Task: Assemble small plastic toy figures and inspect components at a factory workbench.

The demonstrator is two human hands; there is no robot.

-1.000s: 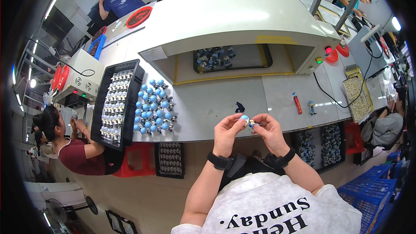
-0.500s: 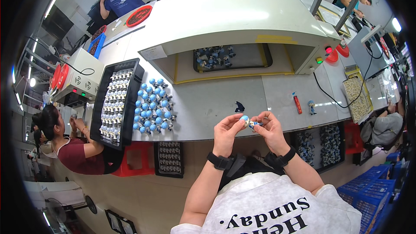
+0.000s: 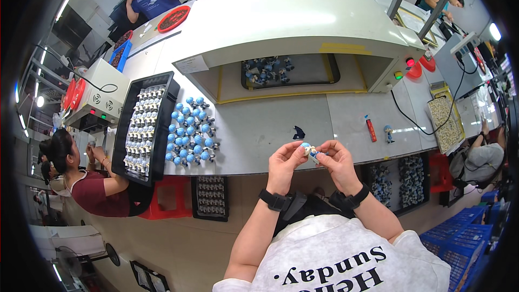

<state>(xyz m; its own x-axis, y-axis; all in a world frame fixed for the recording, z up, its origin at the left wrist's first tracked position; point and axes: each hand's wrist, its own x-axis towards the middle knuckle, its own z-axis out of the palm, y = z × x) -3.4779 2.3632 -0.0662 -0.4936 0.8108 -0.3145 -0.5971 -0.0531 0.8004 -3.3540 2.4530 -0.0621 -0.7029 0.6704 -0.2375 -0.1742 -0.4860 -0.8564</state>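
A small toy figurine point(image 3: 307, 148) with a light-blue head and a white-and-blue body is held between both hands at the table's front edge. My left hand point(image 3: 283, 163) pinches it at the head with thumb and fingers. On the body side, my right hand point(image 3: 339, 163) grips it with its fingertips. A small dark-blue piece point(image 3: 298, 132) lies on the table just beyond my hands. To their right are a red tube point(image 3: 371, 130) and another blue figurine point(image 3: 389, 133), which stands upright.
Many blue-headed figurines point(image 3: 189, 135) stand grouped at left, beside a black tray point(image 3: 172, 94) of pale figure parts. A white tunnel-like machine point(image 3: 292, 21) spans the table's back, a tray of figurines point(image 3: 267, 73) inside. A co-worker point(image 3: 94, 186) sits at left.
The figurine has turned slightly between my fingers, so more of its body shows. My hands stay in nearly the same place.
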